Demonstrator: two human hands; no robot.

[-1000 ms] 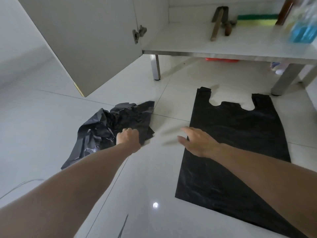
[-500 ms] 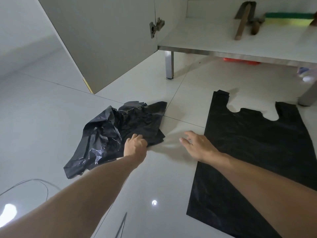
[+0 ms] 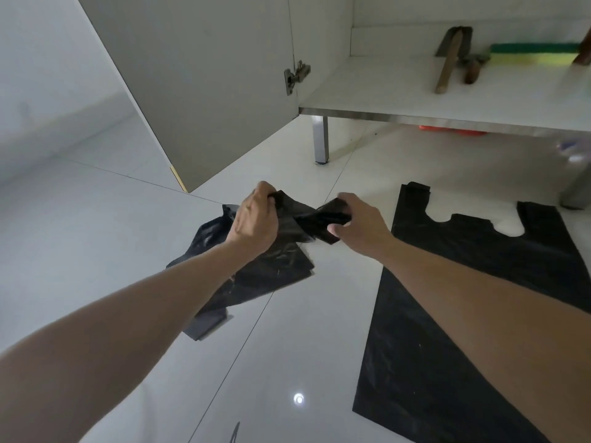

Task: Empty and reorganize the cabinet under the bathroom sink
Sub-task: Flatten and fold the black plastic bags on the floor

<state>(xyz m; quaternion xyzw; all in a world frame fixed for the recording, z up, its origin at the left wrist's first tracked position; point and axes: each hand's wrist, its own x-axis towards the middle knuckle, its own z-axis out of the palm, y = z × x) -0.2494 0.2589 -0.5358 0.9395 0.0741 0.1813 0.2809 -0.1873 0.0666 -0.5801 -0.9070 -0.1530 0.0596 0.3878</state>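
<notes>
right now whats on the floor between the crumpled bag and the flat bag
Head view: only bare white floor tile lies between the crumpled bag and the flat bag.

two black bags (image 3: 281,266) (image 3: 463,298), two hands (image 3: 254,220) (image 3: 359,220), one sponge (image 3: 534,54), one cabinet door (image 3: 208,84)

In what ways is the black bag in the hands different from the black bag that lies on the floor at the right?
The crumpled bag is wrinkled and bunched; the flat bag is spread smooth, its handle cut-outs showing. The crumpled bag is gripped at its upper edge by the left hand and the right hand, with its lower part trailing on the floor; the flat bag lies wholly on the floor, with no hand gripping it. Both are thin black plastic.
</notes>
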